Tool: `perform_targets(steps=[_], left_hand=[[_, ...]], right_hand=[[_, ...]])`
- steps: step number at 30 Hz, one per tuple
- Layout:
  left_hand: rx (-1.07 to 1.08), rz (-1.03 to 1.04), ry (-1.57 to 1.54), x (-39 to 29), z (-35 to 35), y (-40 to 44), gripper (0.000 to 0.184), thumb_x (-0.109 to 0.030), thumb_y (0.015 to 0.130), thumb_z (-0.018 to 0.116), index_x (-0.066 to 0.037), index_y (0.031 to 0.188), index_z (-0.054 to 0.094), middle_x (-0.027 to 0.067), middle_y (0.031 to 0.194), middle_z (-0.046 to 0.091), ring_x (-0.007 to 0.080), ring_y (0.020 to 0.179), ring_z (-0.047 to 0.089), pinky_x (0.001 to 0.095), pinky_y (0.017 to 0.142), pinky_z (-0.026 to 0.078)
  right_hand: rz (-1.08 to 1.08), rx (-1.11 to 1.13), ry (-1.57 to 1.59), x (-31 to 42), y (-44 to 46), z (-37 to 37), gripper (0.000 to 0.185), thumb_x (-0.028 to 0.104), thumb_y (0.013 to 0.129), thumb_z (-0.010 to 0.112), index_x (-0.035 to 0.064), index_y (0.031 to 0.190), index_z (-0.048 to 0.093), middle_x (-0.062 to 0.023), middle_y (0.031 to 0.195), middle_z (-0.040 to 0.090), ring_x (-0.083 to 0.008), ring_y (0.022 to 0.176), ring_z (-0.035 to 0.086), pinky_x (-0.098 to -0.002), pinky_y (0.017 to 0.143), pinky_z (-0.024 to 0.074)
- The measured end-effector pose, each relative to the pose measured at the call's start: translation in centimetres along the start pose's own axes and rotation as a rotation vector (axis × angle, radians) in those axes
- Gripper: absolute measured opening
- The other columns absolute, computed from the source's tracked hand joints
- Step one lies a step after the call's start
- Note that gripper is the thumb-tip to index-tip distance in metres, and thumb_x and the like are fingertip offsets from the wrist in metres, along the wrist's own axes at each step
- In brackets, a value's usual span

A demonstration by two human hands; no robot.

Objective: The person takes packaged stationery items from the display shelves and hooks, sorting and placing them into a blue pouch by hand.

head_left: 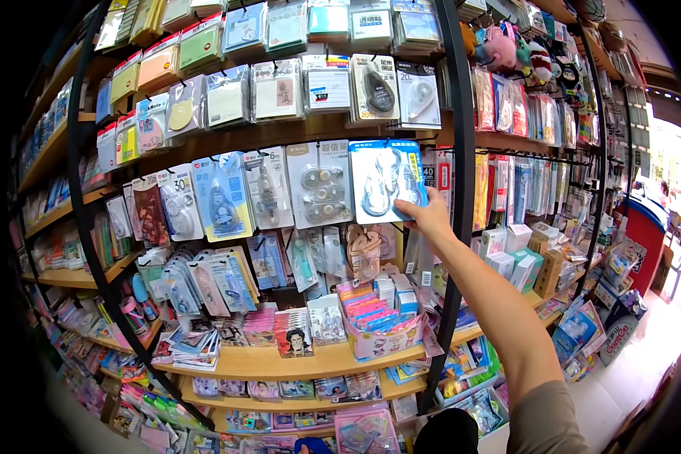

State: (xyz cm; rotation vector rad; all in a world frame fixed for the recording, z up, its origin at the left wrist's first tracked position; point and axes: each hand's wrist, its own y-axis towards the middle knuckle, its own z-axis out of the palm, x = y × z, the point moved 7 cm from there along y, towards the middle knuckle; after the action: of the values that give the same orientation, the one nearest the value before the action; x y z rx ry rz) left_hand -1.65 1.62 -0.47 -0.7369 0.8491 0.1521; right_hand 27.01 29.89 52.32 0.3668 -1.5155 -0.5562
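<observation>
My right hand (425,214) reaches up to the shelf rack and grips the lower right edge of a blue and white blister pack (387,181), with the thumb across its front. The pack is upright in the row of hanging packs, beside a grey-white correction tape pack (319,185). A yellow and blue pack (224,198) hangs farther left. At the bottom edge, a small part of my left hand (304,449) shows next to something dark blue (315,445); its fingers are too hidden to read.
A black upright post (455,121) stands just right of my right wrist. Below are a wooden shelf (280,365) and a pink box (386,342) of small packets. More hanging goods and stacked boxes (518,238) are at the right.
</observation>
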Motion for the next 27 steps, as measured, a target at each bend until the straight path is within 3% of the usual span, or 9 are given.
perform_targets(steps=[4,7,8,12,17,21,23,26,27], left_hand=[[0.006,-0.004,0.007,0.0,0.3,0.1,0.032,-0.033,0.089,0.048,-0.004,0.099,0.057,0.0052,0.082,0.057,0.0168,0.071,0.057,0.0285,0.062,0.049],[0.010,-0.008,0.006,0.0,0.4,0.1,0.032,-0.033,0.089,0.048,-0.004,0.099,0.057,0.0051,0.082,0.057,0.0167,0.070,0.057,0.0285,0.062,0.049],[0.014,-0.010,0.008,0.0,0.5,0.1,0.032,-0.033,0.089,0.048,-0.004,0.099,0.057,0.0051,0.082,0.057,0.0167,0.070,0.056,0.0285,0.062,0.049],[0.027,-0.020,0.016,0.2,0.7,0.0,0.032,-0.033,0.089,0.048,-0.004,0.098,0.057,0.0050,0.082,0.057,0.0166,0.070,0.056,0.0285,0.061,0.049],[0.055,-0.041,0.025,0.5,1.4,-0.1,0.031,-0.033,0.089,0.048,-0.005,0.098,0.057,0.0049,0.081,0.057,0.0165,0.069,0.056,0.0285,0.061,0.049],[0.088,-0.064,0.018,0.8,2.1,-0.5,0.031,-0.033,0.089,0.048,-0.005,0.098,0.057,0.0048,0.081,0.057,0.0164,0.069,0.056,0.0286,0.061,0.049],[0.112,-0.083,-0.007,1.0,2.6,-0.7,0.031,-0.033,0.089,0.048,-0.005,0.098,0.057,0.0048,0.081,0.057,0.0163,0.069,0.056,0.0286,0.061,0.049],[0.165,-0.117,-0.025,1.3,3.1,-1.5,0.031,-0.033,0.089,0.048,-0.005,0.098,0.057,0.0047,0.080,0.057,0.0163,0.069,0.056,0.0286,0.060,0.049],[0.184,-0.129,-0.001,1.5,3.2,-1.8,0.031,-0.033,0.089,0.048,-0.005,0.098,0.057,0.0047,0.080,0.057,0.0162,0.069,0.056,0.0286,0.060,0.049]], right_hand=[[-0.022,-0.028,0.006,-1.3,2.1,1.0,0.045,0.021,0.069,0.073,0.0025,0.102,0.049,-0.0089,0.088,0.060,-0.0130,0.066,0.059,-0.0229,0.048,0.0460],[0.008,-0.060,-0.319,-4.4,4.1,0.9,0.045,0.025,0.068,0.074,0.0004,0.099,0.052,-0.0092,0.086,0.061,-0.0169,0.066,0.060,-0.0261,0.052,0.0478],[0.026,-0.191,-0.447,-4.9,3.8,0.1,0.051,0.034,0.068,0.072,-0.0020,0.100,0.053,-0.0172,0.095,0.058,-0.0261,0.079,0.059,-0.0325,0.068,0.0485],[-0.019,-0.240,-0.700,-4.7,1.8,-0.7,0.065,0.042,0.072,0.064,-0.0045,0.113,0.048,-0.0325,0.111,0.042,-0.0394,0.104,0.046,-0.0383,0.091,0.0371],[-0.232,-0.143,-0.700,-5.0,-1.7,-1.6,0.056,0.028,0.072,0.066,-0.0053,0.113,0.046,-0.0292,0.108,0.043,-0.0429,0.097,0.048,-0.0413,0.086,0.0402],[-0.376,-0.010,-0.644,-5.3,-7.8,-2.6,0.040,0.023,0.075,0.063,-0.0013,0.105,0.051,-0.0233,0.101,0.046,-0.0383,0.092,0.050,-0.0403,0.080,0.0420],[-0.428,0.073,-0.618,-6.8,-12.6,-3.0,0.029,0.017,0.078,0.062,0.0013,0.100,0.053,-0.0141,0.085,0.052,-0.0260,0.079,0.054,-0.0348,0.069,0.0442],[-0.014,0.445,-0.428,-11.9,-21.9,-2.1,0.022,0.019,0.081,0.059,0.0040,0.096,0.056,-0.0093,0.070,0.057,-0.0195,0.062,0.057,-0.0317,0.056,0.0448],[-0.074,0.469,-0.373,-15.4,-25.6,-1.9,0.022,0.021,0.083,0.057,0.0043,0.097,0.056,-0.0117,0.075,0.061,-0.0192,0.066,0.059,-0.0314,0.059,0.0460]])
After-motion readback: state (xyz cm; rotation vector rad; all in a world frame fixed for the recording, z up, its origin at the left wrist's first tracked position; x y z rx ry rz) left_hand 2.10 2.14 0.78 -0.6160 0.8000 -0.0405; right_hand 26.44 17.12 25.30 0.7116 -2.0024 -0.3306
